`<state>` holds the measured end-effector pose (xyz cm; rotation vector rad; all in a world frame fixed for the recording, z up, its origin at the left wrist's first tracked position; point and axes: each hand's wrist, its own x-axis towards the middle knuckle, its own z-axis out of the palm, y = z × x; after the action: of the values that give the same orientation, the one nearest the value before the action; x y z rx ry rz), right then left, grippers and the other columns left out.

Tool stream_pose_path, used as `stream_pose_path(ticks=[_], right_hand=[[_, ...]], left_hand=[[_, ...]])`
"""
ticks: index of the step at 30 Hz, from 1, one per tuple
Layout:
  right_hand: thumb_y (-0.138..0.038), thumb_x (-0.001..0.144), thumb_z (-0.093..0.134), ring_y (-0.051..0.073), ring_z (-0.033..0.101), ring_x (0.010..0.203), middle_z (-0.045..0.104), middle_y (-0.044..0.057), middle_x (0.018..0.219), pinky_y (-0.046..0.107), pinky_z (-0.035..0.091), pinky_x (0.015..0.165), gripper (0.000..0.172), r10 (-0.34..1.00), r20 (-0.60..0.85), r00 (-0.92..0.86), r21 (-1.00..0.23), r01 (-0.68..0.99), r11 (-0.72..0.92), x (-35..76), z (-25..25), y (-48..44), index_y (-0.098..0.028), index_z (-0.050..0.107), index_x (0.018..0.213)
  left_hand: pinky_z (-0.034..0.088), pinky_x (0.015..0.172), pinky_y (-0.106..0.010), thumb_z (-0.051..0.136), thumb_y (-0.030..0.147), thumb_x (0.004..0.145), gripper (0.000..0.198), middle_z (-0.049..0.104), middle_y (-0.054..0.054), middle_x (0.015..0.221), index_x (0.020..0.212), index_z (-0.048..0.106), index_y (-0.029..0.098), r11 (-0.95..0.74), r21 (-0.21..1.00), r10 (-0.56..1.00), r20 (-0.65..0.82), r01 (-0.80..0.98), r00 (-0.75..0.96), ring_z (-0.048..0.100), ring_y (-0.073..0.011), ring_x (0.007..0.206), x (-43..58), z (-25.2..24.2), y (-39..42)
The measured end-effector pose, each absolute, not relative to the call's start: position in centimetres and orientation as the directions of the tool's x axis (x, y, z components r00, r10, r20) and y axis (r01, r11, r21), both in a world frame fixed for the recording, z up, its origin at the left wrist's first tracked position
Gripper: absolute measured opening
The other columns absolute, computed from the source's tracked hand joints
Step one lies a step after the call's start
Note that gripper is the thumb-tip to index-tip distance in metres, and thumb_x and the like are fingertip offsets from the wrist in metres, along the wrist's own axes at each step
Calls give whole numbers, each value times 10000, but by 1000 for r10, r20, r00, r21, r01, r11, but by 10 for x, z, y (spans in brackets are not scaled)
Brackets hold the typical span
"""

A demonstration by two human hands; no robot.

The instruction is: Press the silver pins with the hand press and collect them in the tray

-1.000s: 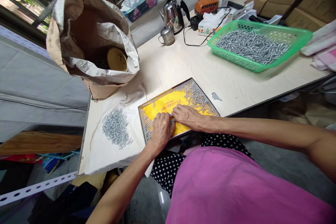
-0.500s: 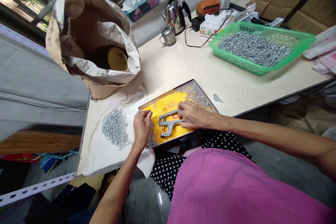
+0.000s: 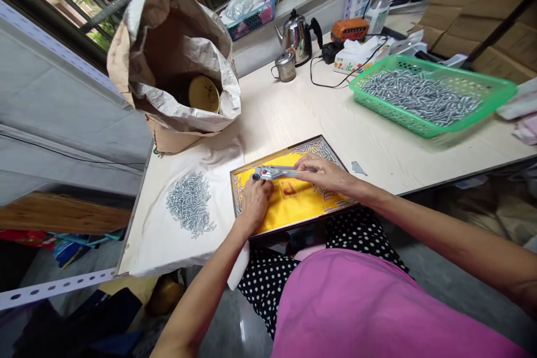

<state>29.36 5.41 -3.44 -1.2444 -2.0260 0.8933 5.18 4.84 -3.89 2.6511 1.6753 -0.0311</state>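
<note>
My right hand (image 3: 322, 173) is closed around the handles of a pair of grey metal pliers (image 3: 277, 172), held level above a shallow tray (image 3: 233, 190) lined in yellow. The pliers' jaws point left, with a small red part near the tip. My left hand (image 3: 255, 201) reaches over the tray's left side, its bent fingertips together at the jaws. What they may pinch is hidden. Small silvery metal pins (image 3: 312, 148) lie along the tray's edges, and more sit by my right wrist. A heap of similar pins (image 3: 189, 201) rests on white cloth (image 3: 155, 246) left of the tray.
A green basket (image 3: 419, 127) of silvery metal pieces stands at the right. Behind are a kettle (image 3: 296, 39), a metal cup (image 3: 286, 67), an orange battery (image 3: 349, 29) and a cable. A large open paper sack (image 3: 138, 61) stands at the back left.
The pliers have turned and risen toward the tray's far side. My left hand has moved right to their jaws. Pins along the tray's edges lie differently, and the view has shifted.
</note>
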Motion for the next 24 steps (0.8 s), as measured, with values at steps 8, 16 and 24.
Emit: stream_pose_path(ticks=[8,16,24], right_hand=[[-364,995,553,301,474,1174,637,90,1249,466,317,953,223,793,436,-426,-363,723,588,285,-40,43,-229,720,937],[-419,976,591,295,465,1105,659,89,1226,470,265,923,242,787,335,-518,-241,761,603,273,-61,42,-237,741,924],[-433,993,542,315,490,1162,661,84,1256,504,256,938,277,778,293,-555,-224,751,621,274,-57,37,-252,740,922]], left_hand=[[502,816,-381,539,226,959,234,674,-125,1043,1041,756,197,-127,-5,986,104,992,127,597,-290,1014,14,-19,19],[495,778,-332,543,308,972,262,673,-80,948,977,785,209,40,250,998,46,967,-53,653,-237,888,3,0,19],[472,756,-330,680,350,872,196,735,-122,1032,890,792,191,64,201,977,-212,978,-20,664,-279,995,46,-4,41]])
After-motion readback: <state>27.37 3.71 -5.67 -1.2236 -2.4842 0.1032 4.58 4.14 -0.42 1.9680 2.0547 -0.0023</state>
